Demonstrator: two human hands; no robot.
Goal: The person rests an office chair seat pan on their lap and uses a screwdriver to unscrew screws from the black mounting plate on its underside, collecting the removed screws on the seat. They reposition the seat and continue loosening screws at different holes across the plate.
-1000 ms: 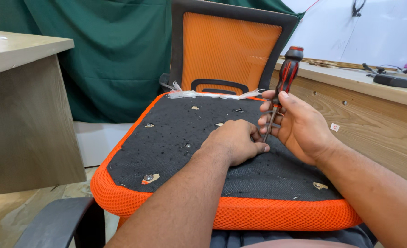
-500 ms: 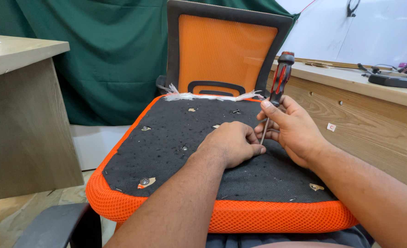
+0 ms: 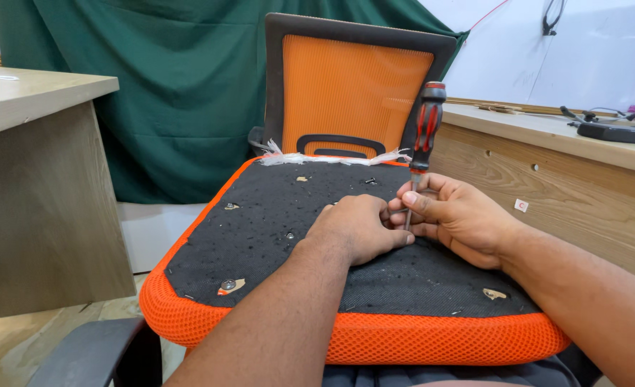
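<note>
Barely shifted, right hand [image 3: 453, 218] grips screwdriver [image 3: 423, 143] upright over black seat underside [image 3: 274, 229].

Green curtain [image 3: 167, 93] behind — wooden desk [image 3: 38, 186] left, white wall [image 3: 604, 50] right.

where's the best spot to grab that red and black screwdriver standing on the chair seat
Take the screwdriver by its ribbed red and black handle, coming from above or from the right. It stands nearly upright on the black underside of the seat, with the handle free above the hands. The right hand pinches only the thin shaft, with the left hand close beside its tip, so lower down is crowded.
</note>
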